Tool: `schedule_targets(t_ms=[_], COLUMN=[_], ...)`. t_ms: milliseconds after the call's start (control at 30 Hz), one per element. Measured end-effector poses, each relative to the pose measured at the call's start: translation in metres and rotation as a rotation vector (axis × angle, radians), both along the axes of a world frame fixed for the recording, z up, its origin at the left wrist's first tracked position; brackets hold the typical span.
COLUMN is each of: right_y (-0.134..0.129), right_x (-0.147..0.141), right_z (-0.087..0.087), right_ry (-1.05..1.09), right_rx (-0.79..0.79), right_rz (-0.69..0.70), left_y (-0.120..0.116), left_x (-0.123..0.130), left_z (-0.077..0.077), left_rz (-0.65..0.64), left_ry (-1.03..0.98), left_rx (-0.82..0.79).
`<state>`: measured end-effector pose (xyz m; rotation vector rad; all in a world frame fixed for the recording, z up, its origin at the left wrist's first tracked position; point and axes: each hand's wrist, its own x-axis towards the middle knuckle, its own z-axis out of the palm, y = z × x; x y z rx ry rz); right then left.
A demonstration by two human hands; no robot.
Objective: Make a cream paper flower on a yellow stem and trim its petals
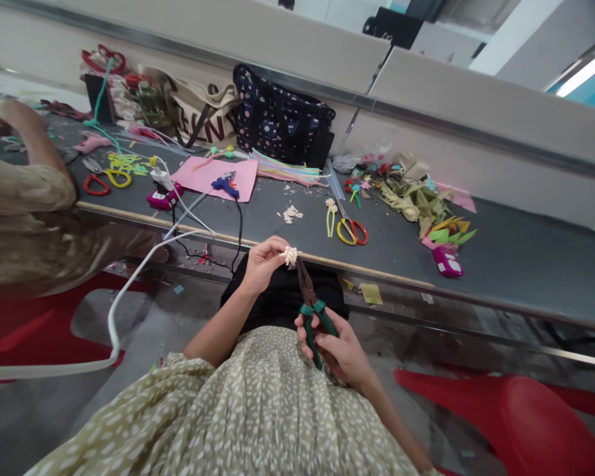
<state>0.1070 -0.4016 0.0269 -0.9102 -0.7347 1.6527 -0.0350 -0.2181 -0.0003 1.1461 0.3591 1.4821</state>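
Between the fingertips of my left hand (262, 264) is a small cream flower-like piece (290, 256), held over my lap just off the table edge. My right hand (338, 344) is wrapped round the green handles of a pair of pliers (307, 291). The pliers' jaws touch the flower-like piece from below right; whether they grip it I cannot tell. On the table beyond lie some cream scraps (291, 213). To their right are a similar cream flower with pale green strips (330, 215) and scissors (350, 228) with yellow and red handles.
A blue glue gun (227, 184) rests on a pink sheet (191, 173), its black cord hanging over the edge. Bags (282, 119) line the back. At left are a co-worker's arm (39, 149) and a white cable (113, 324). Dried leaves (401, 198) lie right; a red stool (550, 423) stands below.
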Motion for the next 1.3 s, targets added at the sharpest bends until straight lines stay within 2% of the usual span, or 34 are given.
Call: schedule_targets(t_ms=[333, 700, 1067, 1200, 1300], right_y=[-0.002, 0.000, -0.002, -0.002, -0.003], right_x=[0.004, 0.004, 0.005, 0.006, 0.007], right_z=[-0.011, -0.004, -0.014, -0.012, -0.010], right_ry=[-0.287, -0.107, -0.200, -0.273, -0.243], right_rx=[0.072, 0.058, 0.077, 0.084, 0.092], right_rz=[-0.032, -0.022, -0.022, -0.028, 0.009], left_y=[-0.001, 0.001, 0.000, 0.000, -0.001], left_x=[0.000, -0.001, -0.001, 0.000, 0.001], left_z=[-0.001, -0.005, -0.004, -0.001, 0.000], left_rz=[-0.029, -0.095, -0.060, -0.053, -0.060], left_ry=[0.013, -0.020, 0.019, 0.019, 0.000], left_rx=[-0.044, -0.108, -0.075, -0.089, -0.118])
